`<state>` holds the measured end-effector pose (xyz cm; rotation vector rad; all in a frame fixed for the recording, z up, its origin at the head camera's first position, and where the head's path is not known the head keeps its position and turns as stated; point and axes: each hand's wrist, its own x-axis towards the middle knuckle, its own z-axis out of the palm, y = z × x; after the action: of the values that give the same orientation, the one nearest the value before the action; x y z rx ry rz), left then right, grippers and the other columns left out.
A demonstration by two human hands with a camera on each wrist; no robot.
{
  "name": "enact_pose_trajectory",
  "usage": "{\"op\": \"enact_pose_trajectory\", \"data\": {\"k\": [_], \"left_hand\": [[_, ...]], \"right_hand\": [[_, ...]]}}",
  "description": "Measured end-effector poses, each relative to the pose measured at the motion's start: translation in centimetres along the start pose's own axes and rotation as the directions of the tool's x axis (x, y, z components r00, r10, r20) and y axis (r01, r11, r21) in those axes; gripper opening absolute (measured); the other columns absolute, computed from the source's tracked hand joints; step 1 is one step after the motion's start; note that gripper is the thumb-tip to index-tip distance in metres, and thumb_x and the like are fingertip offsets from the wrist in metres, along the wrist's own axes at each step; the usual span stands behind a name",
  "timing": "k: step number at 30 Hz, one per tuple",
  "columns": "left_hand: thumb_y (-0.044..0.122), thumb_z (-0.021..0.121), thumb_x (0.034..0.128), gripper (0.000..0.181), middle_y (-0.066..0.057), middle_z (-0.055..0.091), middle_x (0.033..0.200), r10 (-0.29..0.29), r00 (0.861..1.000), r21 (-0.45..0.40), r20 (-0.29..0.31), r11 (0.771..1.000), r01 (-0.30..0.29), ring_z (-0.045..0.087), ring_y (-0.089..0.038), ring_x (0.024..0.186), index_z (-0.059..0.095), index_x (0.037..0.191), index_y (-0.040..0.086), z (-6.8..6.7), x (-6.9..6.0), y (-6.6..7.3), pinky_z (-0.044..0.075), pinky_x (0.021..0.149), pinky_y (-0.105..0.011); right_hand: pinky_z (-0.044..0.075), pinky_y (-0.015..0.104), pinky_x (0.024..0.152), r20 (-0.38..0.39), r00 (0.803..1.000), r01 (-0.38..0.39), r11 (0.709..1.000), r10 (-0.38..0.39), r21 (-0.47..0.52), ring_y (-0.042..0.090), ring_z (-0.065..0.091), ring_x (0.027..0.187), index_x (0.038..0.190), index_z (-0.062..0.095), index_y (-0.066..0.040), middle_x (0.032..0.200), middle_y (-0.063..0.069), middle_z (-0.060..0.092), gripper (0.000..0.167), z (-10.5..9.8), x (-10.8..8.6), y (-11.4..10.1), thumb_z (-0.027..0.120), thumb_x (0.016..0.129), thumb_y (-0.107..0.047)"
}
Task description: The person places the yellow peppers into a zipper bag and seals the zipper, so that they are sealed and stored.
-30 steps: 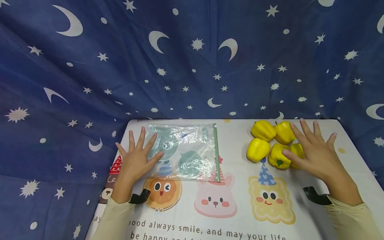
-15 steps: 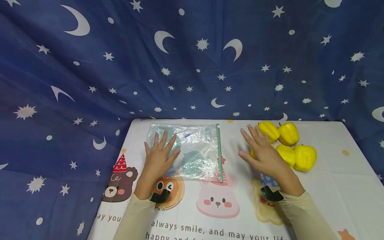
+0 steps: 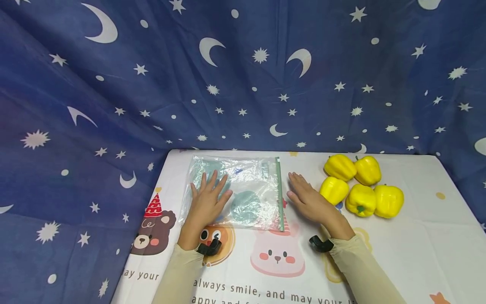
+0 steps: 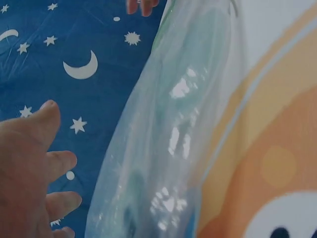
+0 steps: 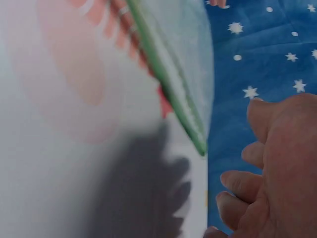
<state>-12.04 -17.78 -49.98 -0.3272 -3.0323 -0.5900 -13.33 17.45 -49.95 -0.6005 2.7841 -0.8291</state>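
While my left hand (image 3: 206, 203), fingers wide, hides part of one bag (image 3: 252, 190), I count five peppers (image 3: 360, 198) near my right hand (image 3: 310, 202), fingers straight.

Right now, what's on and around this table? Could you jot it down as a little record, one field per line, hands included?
Bag: clear plastic, lying flat, green strip along its right edge
Peppers: five, yellow, clustered to the right of the bag
Left hand: over the bag, fingers spread, holding nothing
Right hand: raised between bag and peppers, fingers straight, holding nothing
Tablecloth: white, printed with cartoons
Backdrop: dark blue, moon-and-star pattern
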Motion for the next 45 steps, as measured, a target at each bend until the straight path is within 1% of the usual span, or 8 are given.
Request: {"op": "enact_pose_trajectory", "data": {"k": [9,16,20,27,31,36,41,45], "left_hand": [[0.063,0.042,0.103,0.067,-0.012,0.027,0.169,-0.003,1.0,-0.047,0.003,0.999,0.003,0.011,-0.045,0.158,0.041,0.158,0.025,0.4,-0.1,-1.0,0.0,0.113,-0.082],[0.064,0.042,0.1025,0.068,-0.007,0.025,0.17,-0.019,0.999,-0.122,0.027,0.992,0.022,0.009,-0.039,0.159,0.038,0.159,0.027,0.9,-0.1,-2.2,-0.006,0.116,-0.078],[0.061,0.045,0.1028,0.067,-0.007,0.026,0.17,-0.013,0.999,-0.2,0.03,0.98,0.019,0.007,-0.04,0.159,0.038,0.159,0.025,1.5,0.0,-3.0,-0.01,0.115,-0.078],[0.052,0.052,0.1037,0.064,-0.011,0.025,0.169,-0.01,0.998,-0.317,0.057,0.948,0.027,0.007,-0.042,0.158,0.038,0.159,0.023,2.4,-0.1,-4.2,-0.012,0.119,-0.072],[0.033,0.061,0.1024,0.06,-0.018,0.032,0.166,0.006,1.0,-0.362,0.009,0.932,-0.003,0.013,-0.046,0.157,0.043,0.157,0.014,2.6,-0.4,-4.5,-0.007,0.121,-0.071],[0.016,0.063,0.0998,0.055,-0.023,0.036,0.162,0.027,0.999,-0.332,-0.043,0.942,-0.04,0.019,-0.049,0.154,0.049,0.152,0.007,2.7,-0.5,-4.7,0.004,0.12,-0.074],[0.018,0.063,0.1005,0.049,-0.022,0.033,0.164,0.016,1.0,-0.265,-0.008,0.964,-0.017,0.018,-0.047,0.155,0.054,0.148,0.007,2.6,-0.4,-4.5,0.015,0.118,-0.073],[0.026,0.061,0.1026,0.047,-0.016,0.03,0.167,-0.006,0.999,-0.175,0.032,0.985,0.011,0.016,-0.043,0.157,0.056,0.148,0.015,2.4,-0.3,-4.5,0.023,0.114,-0.069]], "right_hand": [[0.009,0.069,0.123,0.037,0.998,-0.048,0.999,0.049,-0.008,0.042,0.011,0.158,0.164,0.019,-0.009,0.171,0.018,0.016,0.068,1.1,1.4,0.6,0.041,0.109,-0.043],[0.001,0.074,0.12,0.068,0.994,-0.076,0.994,0.081,-0.084,0.044,0.008,0.158,0.164,0.022,-0.011,0.171,0.017,0.014,0.064,1.8,2.3,1.0,0.04,0.11,-0.041],[-0.007,0.076,0.118,0.093,0.99,-0.098,0.987,0.11,-0.124,0.045,0.002,0.158,0.164,0.022,-0.016,0.173,0.013,0.009,0.063,2.1,2.6,1.2,0.04,0.109,-0.041],[-0.014,0.075,0.116,0.106,0.988,-0.1,0.989,0.112,-0.111,0.044,-0.007,0.158,0.165,0.02,-0.022,0.174,0.011,0.002,0.065,2.5,2.9,1.7,0.043,0.107,-0.042],[-0.016,0.074,0.115,0.101,0.99,-0.087,0.993,0.094,-0.074,0.045,-0.008,0.158,0.164,0.022,-0.022,0.173,0.012,0.002,0.065,2.6,2.8,2.0,0.042,0.107,-0.044],[-0.018,0.073,0.115,0.111,0.99,-0.081,0.996,0.085,-0.034,0.044,-0.01,0.158,0.164,0.022,-0.026,0.174,0.011,0.001,0.065,2.5,2.7,2.2,0.042,0.106,-0.048],[-0.017,0.071,0.116,0.126,0.985,-0.104,0.991,0.115,-0.087,0.039,-0.013,0.159,0.164,0.018,-0.034,0.174,0.005,-0.004,0.069,2.7,3.0,2.4,0.042,0.104,-0.057],[-0.015,0.072,0.117,0.11,0.986,-0.11,0.988,0.122,-0.108,0.041,-0.011,0.159,0.164,0.022,-0.032,0.174,0.007,-0.002,0.073,2.8,2.9,2.1,0.045,0.101,-0.063]]}}
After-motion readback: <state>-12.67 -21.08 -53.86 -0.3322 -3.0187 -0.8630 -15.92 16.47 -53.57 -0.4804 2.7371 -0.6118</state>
